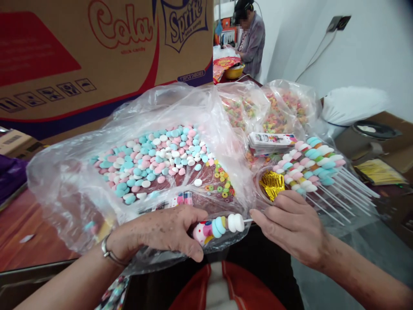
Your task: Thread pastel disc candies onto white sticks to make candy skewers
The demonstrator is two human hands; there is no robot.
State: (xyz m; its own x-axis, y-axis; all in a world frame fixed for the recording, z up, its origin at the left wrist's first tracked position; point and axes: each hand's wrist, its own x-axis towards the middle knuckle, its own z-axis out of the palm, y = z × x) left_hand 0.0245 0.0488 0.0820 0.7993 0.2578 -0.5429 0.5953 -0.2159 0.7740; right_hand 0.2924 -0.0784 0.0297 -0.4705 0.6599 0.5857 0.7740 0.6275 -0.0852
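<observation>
Behind the bags, the cardboard box (97,56), cut off, reads "Cola" and "Sprite". Plastic bag (155,172) blurs its pastel candies. Left hand (158,234) closes on the candy skewer (217,227); right hand (290,224) pinches its stick (248,220).

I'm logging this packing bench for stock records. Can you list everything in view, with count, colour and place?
candy skewer: one, pink, blue, white; between both hands
plastic bag of candy discs: one, pastel; centre
finished skewers: a pile, pastel; right
gold twist ties: a bunch; by right hand
ring candy bags: several, multicolour; behind
cardboard box: one, brown and red; back left
co-worker: one; far back
left hand: grips skewer
right hand: pinches stick
</observation>
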